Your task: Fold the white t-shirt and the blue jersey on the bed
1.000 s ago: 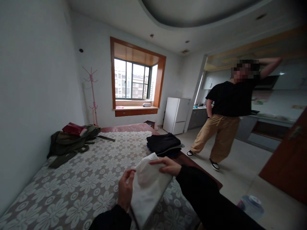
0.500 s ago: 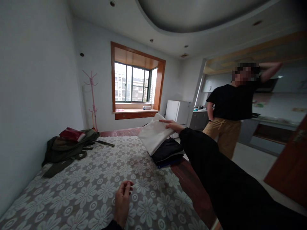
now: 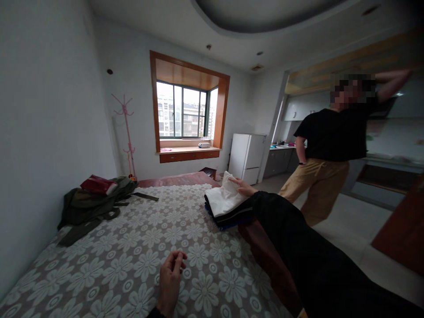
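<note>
My right hand (image 3: 243,187) grips the raised far edge of a white folded garment (image 3: 222,199), thumb and fingers on the cloth. Most of the garment lies flat on a stack of dark folded clothes (image 3: 228,221), near the right edge of the bed-like surface. What kind of garment it is I cannot make out. My left hand (image 3: 170,276) hovers low over the grey flowered cover (image 3: 132,247), its fingers loosely curled and holding nothing.
A dark green backpack (image 3: 89,205) with a red pouch (image 3: 98,184) on it lies at the left by the wall. Beyond stand a pink coat rack (image 3: 127,128) and a white fridge (image 3: 245,154). A person (image 3: 334,137) in a black top stands at the right.
The white garment has come down from a tilted, lifted position onto the dark stack, with my right hand still on its edge. My left hand has hardly moved. The view has shifted slightly.
</note>
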Demonstrator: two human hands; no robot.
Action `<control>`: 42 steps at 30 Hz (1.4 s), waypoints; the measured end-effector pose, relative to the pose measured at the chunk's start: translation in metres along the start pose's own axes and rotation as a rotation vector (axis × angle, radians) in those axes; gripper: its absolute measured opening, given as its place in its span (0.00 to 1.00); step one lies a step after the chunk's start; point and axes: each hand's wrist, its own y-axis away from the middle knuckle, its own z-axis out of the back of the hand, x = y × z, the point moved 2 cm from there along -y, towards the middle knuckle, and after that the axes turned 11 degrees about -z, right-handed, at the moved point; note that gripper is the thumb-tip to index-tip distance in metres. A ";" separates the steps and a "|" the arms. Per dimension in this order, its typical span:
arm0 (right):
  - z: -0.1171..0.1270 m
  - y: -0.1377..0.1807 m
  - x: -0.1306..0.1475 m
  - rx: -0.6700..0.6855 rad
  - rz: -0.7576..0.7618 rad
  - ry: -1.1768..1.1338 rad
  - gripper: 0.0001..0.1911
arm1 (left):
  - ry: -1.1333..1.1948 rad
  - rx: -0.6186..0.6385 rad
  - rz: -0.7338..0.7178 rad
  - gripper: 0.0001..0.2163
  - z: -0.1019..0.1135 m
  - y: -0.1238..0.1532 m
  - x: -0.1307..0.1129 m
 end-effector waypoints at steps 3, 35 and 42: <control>-0.002 0.000 -0.004 0.053 -0.013 0.046 0.44 | -0.001 0.009 0.005 0.26 -0.001 -0.001 0.002; -0.113 0.105 0.078 0.171 0.295 0.200 0.46 | 0.040 0.017 -0.018 0.24 -0.002 0.003 -0.008; -0.118 0.109 0.079 0.116 0.290 0.264 0.52 | 0.026 0.033 -0.031 0.23 -0.003 0.003 -0.010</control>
